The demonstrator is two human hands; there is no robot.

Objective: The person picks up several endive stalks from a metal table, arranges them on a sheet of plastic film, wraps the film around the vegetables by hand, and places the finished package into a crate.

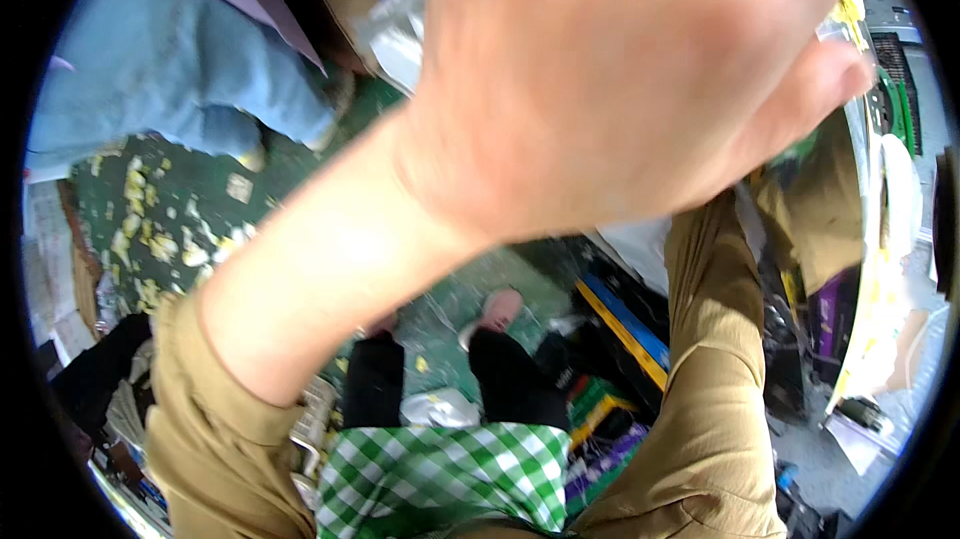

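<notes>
My left hand (pixel 620 89) is raised very close to the camera and fills the upper middle of the head view. It is blurred, with its back toward me; one digit sticks out to the right, and the other fingers are hidden or cut off at the top. Whether it holds anything does not show. The brown right sleeve (pixel 720 379) reaches up and forward behind it. My right hand is hidden behind the left one. Nearest to the hands on the right is a worktable's yellow-white edge (pixel 850 359).
Light scraps (pixel 150 229) litter the green floor (pixel 280 169). A person in blue jeans (pixel 170 59) is at the upper left. Boxes with blue and yellow edges (pixel 630 329) sit low beside my right arm. A clear plastic bag (pixel 440 407) lies between my legs.
</notes>
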